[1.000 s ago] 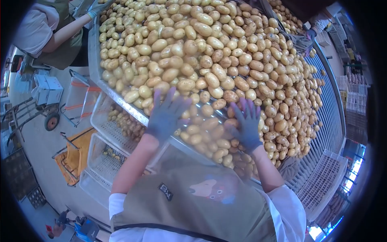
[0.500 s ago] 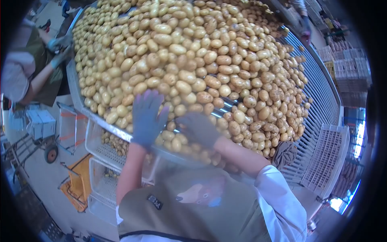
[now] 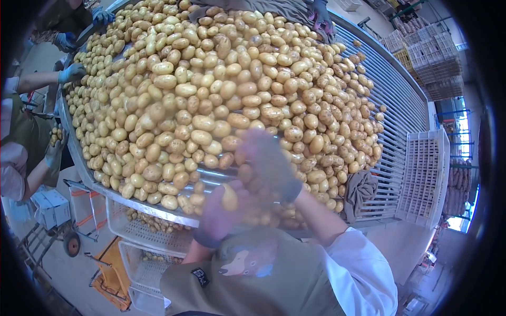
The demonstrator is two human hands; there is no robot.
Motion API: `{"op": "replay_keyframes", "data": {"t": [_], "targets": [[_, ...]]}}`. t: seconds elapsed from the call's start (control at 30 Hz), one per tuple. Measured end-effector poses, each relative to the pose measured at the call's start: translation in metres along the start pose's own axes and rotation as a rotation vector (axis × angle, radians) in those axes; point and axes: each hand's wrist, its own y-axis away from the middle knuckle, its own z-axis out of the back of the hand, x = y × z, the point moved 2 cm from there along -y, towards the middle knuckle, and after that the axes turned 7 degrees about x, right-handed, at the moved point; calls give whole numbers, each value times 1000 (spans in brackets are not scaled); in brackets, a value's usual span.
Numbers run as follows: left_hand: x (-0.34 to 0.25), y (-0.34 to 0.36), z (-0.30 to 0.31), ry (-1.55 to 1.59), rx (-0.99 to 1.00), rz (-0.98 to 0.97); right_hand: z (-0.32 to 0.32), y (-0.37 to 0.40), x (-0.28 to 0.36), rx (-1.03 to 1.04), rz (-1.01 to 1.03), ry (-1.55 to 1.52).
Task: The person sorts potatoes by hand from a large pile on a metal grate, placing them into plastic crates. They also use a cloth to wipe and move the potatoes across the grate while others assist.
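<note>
A large heap of potatoes (image 3: 211,121) covers the slatted metal sorting table (image 3: 392,121) in front of me. My left hand (image 3: 217,213), in a purple and grey glove, is at the near rim with its palm turned up, its fingers around a single potato (image 3: 230,197). Just right of it, over the near part of the heap, my right hand (image 3: 274,166) is smeared by motion in a grey glove with pinkish fingers. Potatoes lie close under it, but whether it grips any is hidden by blur. Bare metal slats (image 3: 216,176) show between potatoes left of it.
A grey cloth (image 3: 361,192) lies at the right edge, beside a white crate (image 3: 421,179). Below the left rim are plastic crates (image 3: 142,263) with potatoes. Co-workers' gloved hands (image 3: 73,72) are at the left side, and another gloved hand (image 3: 320,18) at the far edge.
My left hand has moved right and towards me, turned palm up, and now holds a potato. My right hand has moved slightly up and forward. The view has shifted.
</note>
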Motion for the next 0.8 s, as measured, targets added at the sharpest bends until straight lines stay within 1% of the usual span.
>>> {"op": "replay_keyframes", "data": {"t": [0.03,0.07,0.13,0.17,0.2,0.23,0.27,0.33,0.4,0.43,0.47,0.53,0.57,0.6,0.67,0.7,0.73,0.77,0.8], "targets": [[-4,4,-14,74,59,-38,26,-11,-8,-120,28,292],[-9,6,-19,75,52,-38,46,-15,-15,-238,54,582],[-20,9,-21,-7,-21,-107,60,-19,-57,-333,101,772],[-23,9,-16,-162,-39,-168,60,-22,-62,-325,109,763],[-27,8,-11,-159,-54,-181,56,-25,-67,-256,29,895],[-36,10,-11,-816,-53,-271,49,-26,-72,-179,-54,1021],[-43,12,-12,-1482,-50,-336,50,-33,-66,-155,-168,1060],[-46,16,-1,-1462,-99,-325,56,-44,-63,-70,-261,1016],[-46,21,-7,-1240,32,-342,59,-46,-52,-6,-279,1023],[-46,23,-5,-1379,-2,-319,56,-44,-59,-38,-206,1062],[-51,28,-10,-1376,-31,-328,53,-43,-61,-25,-182,1055],[-60,42,-22,-901,38,-246,46,-42,-63,17,-183,1073],[-46,29,24,-1231,-34,-464,49,-40,-60,27,-132,969],[-47,35,14,-1226,-59,-480,55,-38,-55,40,-82,868],[-49,52,-8,-571,-134,-437,63,-33,-47,141,-225,752],[-50,57,-11,-635,-138,-481,65,-25,-50,149,-205,506],[-52,59,-7,-620,-157,-509,65,-19,-51,164,-186,260],[-54,62,-3,-755,-166,-557,57,-14,-44,190,-166,265],[-55,64,2,-894,-175,-599,47,-8,-33,125,-101,52]]}}
